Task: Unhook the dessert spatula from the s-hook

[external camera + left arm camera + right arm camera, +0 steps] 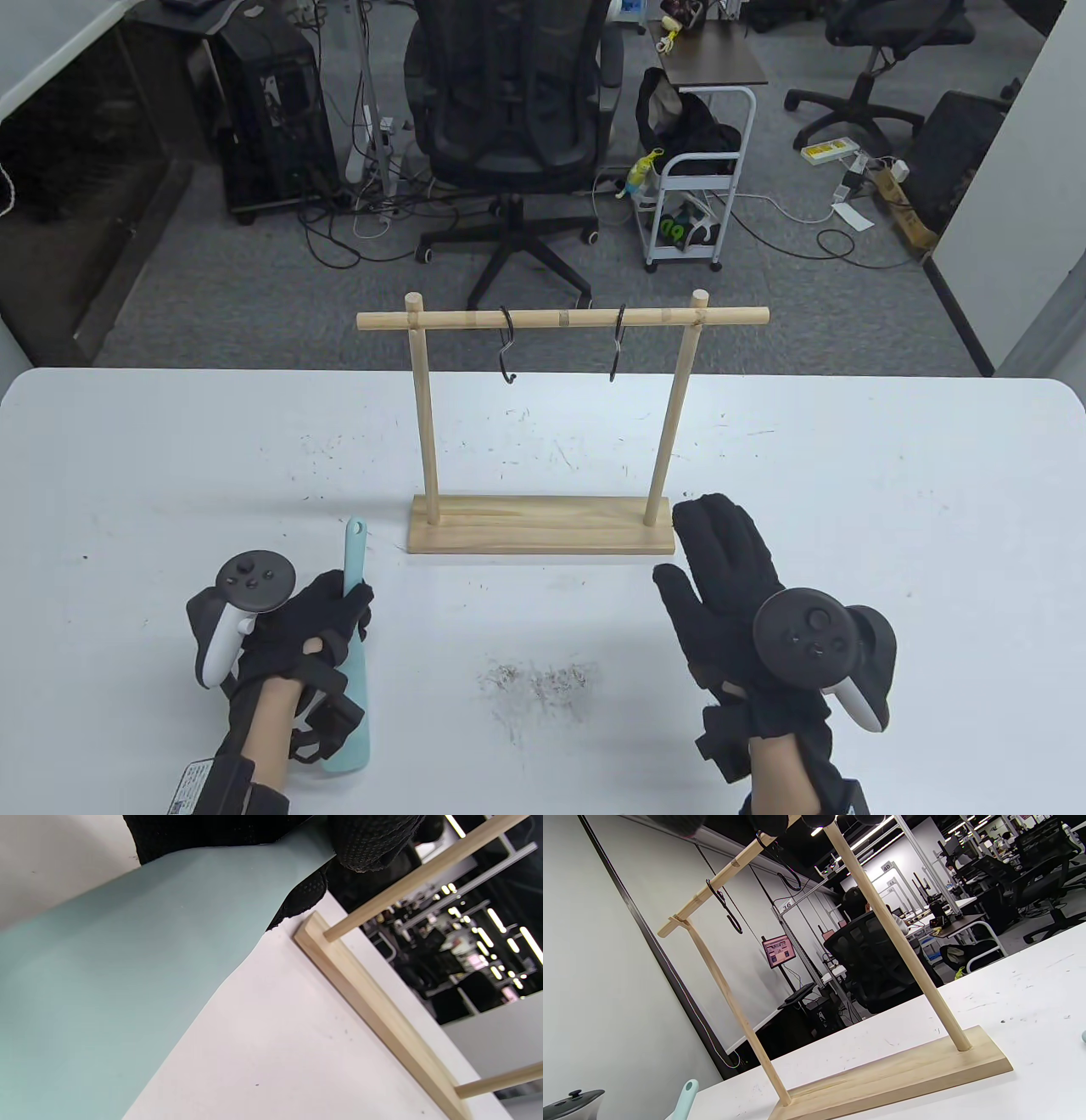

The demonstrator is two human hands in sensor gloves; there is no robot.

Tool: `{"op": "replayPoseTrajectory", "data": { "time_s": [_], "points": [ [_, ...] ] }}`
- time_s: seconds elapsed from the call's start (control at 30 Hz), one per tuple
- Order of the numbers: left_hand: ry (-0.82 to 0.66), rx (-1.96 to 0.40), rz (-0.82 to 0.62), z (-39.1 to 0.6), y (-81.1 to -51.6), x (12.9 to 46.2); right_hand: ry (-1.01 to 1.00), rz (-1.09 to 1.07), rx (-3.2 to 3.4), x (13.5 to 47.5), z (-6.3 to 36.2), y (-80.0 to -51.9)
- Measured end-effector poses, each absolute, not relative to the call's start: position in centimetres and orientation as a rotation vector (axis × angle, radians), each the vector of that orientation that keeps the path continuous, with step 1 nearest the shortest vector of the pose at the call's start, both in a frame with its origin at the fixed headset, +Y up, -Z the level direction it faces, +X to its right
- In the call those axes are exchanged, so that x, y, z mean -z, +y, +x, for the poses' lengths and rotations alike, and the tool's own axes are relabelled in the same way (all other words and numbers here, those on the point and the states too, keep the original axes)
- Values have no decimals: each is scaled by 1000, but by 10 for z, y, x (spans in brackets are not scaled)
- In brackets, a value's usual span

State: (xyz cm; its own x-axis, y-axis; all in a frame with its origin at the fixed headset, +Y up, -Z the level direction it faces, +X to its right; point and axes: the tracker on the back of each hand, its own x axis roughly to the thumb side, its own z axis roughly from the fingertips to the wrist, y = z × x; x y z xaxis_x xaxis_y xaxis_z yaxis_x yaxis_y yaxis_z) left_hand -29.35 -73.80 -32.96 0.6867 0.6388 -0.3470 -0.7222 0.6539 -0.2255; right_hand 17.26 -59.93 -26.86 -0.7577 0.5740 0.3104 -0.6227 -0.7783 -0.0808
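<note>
Spatula [352,645] clasped in left fingers [352,598]; right fingers [721,543] spread over scuffed table [848,475].

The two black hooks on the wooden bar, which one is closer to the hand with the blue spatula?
The left black metal s-hook, near the rack's left post. The left hand gripping the pale blue spatula sits on that side; the other s-hook hangs farther right.
</note>
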Motion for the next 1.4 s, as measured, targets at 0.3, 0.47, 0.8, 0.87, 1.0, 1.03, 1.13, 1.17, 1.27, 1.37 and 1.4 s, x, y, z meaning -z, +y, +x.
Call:
{"op": "replayPoseTrajectory", "data": {
  "time_s": [0.3, 0.47, 0.8, 0.87, 1.0, 1.03, 1.13, 1.17, 1.27, 1.37, 1.4],
  "points": [
    [349, -637, -343, -292, -750, 334, -223, 349, -2464, 271, 171, -600],
    [411, -397, -288, -283, -753, 337, -217, 350, -2467, 271, 171, -600],
    [443, -62, -264, -259, -754, 344, -192, 348, -2473, 274, 169, -603],
    [460, -58, -280, -255, -755, 346, -188, 348, -2470, 274, 169, -603],
    [491, -45, -297, -250, -756, 348, -185, 346, -2465, 274, 169, -603],
    [505, -37, -309, -249, -756, 349, -184, 346, -2462, 274, 170, -603],
    [530, 1, -332, -247, -759, 350, -180, 345, -2460, 274, 170, -603],
    [530, 44, -344, -246, -760, 352, -177, 345, -2459, 275, 170, -604],
    [535, 54, -345, -245, -761, 353, -161, 339, -2459, 276, 171, -604],
    [535, 65, -363, -243, -763, 353, -156, 337, -2456, 277, 171, -605],
    [536, 76, -363, -242, -763, 354, -154, 337, -2456, 278, 171, -605]
  ]
}}
